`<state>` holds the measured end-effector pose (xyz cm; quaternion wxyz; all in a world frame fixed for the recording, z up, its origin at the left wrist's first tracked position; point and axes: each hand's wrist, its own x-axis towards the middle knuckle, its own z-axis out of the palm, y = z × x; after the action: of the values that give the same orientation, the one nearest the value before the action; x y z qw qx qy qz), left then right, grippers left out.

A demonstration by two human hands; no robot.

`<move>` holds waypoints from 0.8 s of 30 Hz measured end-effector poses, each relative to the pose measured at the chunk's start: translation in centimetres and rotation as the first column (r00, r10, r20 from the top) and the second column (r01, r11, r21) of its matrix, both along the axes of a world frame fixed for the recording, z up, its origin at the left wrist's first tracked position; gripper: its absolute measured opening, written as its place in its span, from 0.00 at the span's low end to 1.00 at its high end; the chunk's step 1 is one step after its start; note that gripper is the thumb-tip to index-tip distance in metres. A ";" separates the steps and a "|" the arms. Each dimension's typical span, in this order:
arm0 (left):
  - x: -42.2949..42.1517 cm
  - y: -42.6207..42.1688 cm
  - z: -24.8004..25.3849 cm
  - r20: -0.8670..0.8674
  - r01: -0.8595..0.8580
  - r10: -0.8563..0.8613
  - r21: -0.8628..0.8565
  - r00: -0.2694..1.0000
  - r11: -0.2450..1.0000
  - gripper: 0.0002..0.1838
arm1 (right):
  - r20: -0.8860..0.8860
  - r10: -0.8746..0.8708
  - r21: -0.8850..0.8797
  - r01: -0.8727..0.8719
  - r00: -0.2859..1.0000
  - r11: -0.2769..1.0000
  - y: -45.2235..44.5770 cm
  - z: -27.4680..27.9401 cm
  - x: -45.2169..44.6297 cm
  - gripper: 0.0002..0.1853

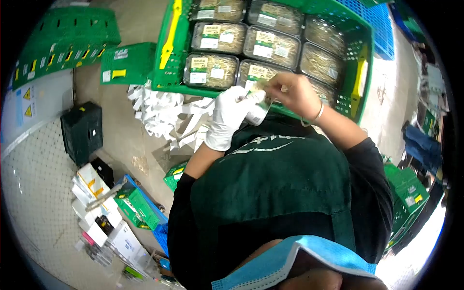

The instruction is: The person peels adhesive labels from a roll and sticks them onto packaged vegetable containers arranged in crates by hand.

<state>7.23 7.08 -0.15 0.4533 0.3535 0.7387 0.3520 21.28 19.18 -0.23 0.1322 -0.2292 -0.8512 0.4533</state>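
Note:
My left hand (226,118), in a white glove, is closed around a roll of labels (256,115) in front of my apron. The bare right hand (296,96) pinches a small label (264,90) at the top of the roll, its fingertips close to the glove. Just beyond both hands stands a green crate (361,41) with clear-lidded trays of pale stringy sprouts (271,47) in rows. Trays in the left and middle columns bear a cream-and-green label and white stickers. On a right-column tray (320,63) only a white sticker shows. My hands partly cover the nearest trays.
Crumpled white strips (157,108) lie on the floor left of the crate. More green crates (67,36) stand at the upper left and a stack (406,198) at the right. A black crate (82,130) and white boxes (128,244) are to the left.

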 end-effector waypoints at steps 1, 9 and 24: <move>-0.6 -0.2 -0.5 -0.080 0.156 -0.143 0.179 0.986 0.971 0.09 | -0.001 -0.092 0.080 0.092 0.996 0.993 1.4 -0.6 0.9 0.07; -3.1 -2.7 -2.8 0.366 -0.123 0.061 0.149 0.928 0.981 0.08 | 0.790 -0.096 0.224 -0.139 0.605 0.965 5.3 -11.7 10.2 0.11; -0.2 0.4 -1.0 -0.106 0.271 -0.250 0.297 0.962 0.916 0.15 | 0.052 0.020 -0.101 -0.014 0.998 0.995 0.0 -0.3 3.9 0.11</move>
<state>7.03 7.51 -1.17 0.4107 0.5265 0.6353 0.3879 25.15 19.20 -0.48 0.0940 -0.2403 -0.8323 0.4905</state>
